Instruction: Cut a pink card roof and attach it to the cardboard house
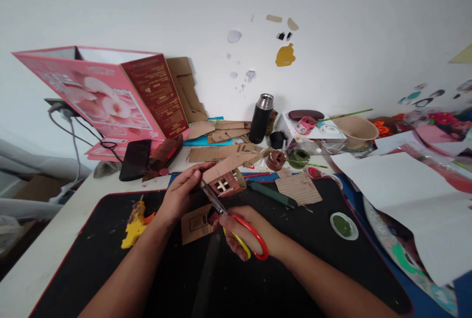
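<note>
My left hand (pixel 184 185) grips a small cardboard house (pixel 225 184) by its left end, thumb on top. The house has a reddish-brown painted wall with a cut-out window, and a plain brown cardboard roof (pixel 230 164) over it. My right hand (pixel 245 229) is closed round the handles of a pair of scissors (pixel 252 237), one loop red and one yellow. Their blades point up and left, against the lower left edge of the cardboard. Beneath my hands a flat cardboard piece (pixel 195 224) with a drawn outline lies on the black mat (pixel 140 278).
A yellow glue gun (pixel 134 227) lies left on the mat. A green utility knife (pixel 273 195), a corrugated cardboard square (pixel 299 189) and a lid with green paint (pixel 344 226) are to the right. Behind stand a black flask (pixel 261 120), paint jars (pixel 276 159) and a pink box (pixel 99 97).
</note>
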`<state>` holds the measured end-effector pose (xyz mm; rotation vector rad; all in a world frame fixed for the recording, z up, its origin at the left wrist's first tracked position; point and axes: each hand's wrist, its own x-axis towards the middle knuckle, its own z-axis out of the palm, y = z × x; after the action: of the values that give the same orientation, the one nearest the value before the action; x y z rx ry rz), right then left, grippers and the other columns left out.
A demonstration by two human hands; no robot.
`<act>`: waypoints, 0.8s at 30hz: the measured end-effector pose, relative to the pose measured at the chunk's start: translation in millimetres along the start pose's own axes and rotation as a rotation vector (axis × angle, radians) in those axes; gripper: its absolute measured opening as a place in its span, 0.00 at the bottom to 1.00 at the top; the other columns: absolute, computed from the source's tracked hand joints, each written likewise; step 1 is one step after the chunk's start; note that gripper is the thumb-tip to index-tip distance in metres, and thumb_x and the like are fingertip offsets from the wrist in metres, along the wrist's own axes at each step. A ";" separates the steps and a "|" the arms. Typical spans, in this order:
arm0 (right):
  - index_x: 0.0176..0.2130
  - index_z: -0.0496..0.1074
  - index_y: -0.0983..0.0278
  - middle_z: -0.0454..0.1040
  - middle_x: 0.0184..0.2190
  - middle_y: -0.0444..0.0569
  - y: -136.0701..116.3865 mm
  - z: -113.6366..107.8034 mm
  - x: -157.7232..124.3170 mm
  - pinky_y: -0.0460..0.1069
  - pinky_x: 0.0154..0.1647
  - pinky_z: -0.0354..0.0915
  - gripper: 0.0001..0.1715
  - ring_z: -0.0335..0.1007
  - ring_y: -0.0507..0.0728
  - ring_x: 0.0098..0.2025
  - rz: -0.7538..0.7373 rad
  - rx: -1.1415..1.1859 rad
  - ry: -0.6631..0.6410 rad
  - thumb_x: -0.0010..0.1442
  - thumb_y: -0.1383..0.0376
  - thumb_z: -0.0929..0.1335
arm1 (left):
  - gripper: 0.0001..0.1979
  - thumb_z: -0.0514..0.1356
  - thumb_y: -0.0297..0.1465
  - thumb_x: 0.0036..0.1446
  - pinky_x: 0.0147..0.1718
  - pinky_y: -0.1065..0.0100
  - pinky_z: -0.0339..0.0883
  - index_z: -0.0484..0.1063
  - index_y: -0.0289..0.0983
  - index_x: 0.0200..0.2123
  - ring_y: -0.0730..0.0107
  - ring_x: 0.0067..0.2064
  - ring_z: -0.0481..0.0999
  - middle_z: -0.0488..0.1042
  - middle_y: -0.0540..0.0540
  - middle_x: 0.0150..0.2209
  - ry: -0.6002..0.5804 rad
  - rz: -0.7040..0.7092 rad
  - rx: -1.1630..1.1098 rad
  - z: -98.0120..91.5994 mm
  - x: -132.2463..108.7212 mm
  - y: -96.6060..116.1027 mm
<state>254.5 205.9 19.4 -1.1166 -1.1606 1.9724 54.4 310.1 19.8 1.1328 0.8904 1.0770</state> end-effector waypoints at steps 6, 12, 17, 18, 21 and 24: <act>0.41 0.75 0.66 0.65 0.17 0.37 -1.2 -1.9 1.0 0.42 0.11 0.55 0.42 0.59 0.48 0.13 -0.035 -0.045 -0.011 0.60 0.30 0.69 | 0.25 0.72 0.50 0.55 0.49 0.58 0.75 0.85 0.40 0.49 0.44 0.57 0.81 0.83 0.38 0.57 0.014 -0.065 -0.059 3.3 -0.7 0.5; 0.38 0.74 0.65 0.64 0.18 0.35 1.3 -4.0 1.4 0.42 0.10 0.53 0.38 0.57 0.47 0.13 -0.045 -0.019 -0.028 0.61 0.32 0.70 | 0.27 0.73 0.51 0.53 0.56 0.54 0.72 0.86 0.39 0.48 0.40 0.61 0.78 0.83 0.38 0.57 0.035 -0.063 -0.026 4.1 1.1 -0.7; 0.38 0.73 0.65 0.63 0.17 0.35 3.0 -6.5 1.9 0.42 0.11 0.52 0.35 0.55 0.47 0.13 -0.041 -0.001 -0.042 0.63 0.35 0.70 | 0.27 0.73 0.52 0.52 0.54 0.54 0.74 0.85 0.40 0.49 0.41 0.60 0.78 0.82 0.38 0.57 0.025 -0.098 -0.034 3.7 0.4 -1.3; 0.38 0.73 0.65 0.63 0.17 0.35 2.1 -7.0 1.6 0.42 0.11 0.52 0.35 0.55 0.47 0.13 -0.034 -0.004 -0.042 0.63 0.35 0.71 | 0.27 0.73 0.52 0.52 0.55 0.54 0.73 0.85 0.40 0.49 0.41 0.61 0.78 0.82 0.38 0.57 0.023 -0.099 -0.031 3.3 0.3 -1.6; 0.38 0.73 0.64 0.62 0.17 0.34 -1.0 -7.2 0.8 0.42 0.11 0.51 0.37 0.55 0.46 0.13 -0.002 0.001 -0.040 0.60 0.33 0.72 | 0.25 0.73 0.51 0.54 0.58 0.56 0.71 0.86 0.41 0.48 0.44 0.62 0.77 0.82 0.39 0.57 0.026 -0.077 -0.021 2.0 0.7 -2.8; 0.37 0.72 0.64 0.62 0.18 0.34 -1.9 -6.1 0.8 0.42 0.10 0.52 0.37 0.54 0.46 0.13 0.017 0.015 -0.030 0.58 0.32 0.72 | 0.24 0.73 0.50 0.55 0.59 0.56 0.70 0.86 0.41 0.48 0.45 0.62 0.77 0.83 0.39 0.57 0.029 -0.070 -0.022 1.6 1.3 -3.9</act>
<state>259.6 209.8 19.2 -1.0960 -1.1529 2.0147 57.1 310.6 16.3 1.0627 0.9320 1.0454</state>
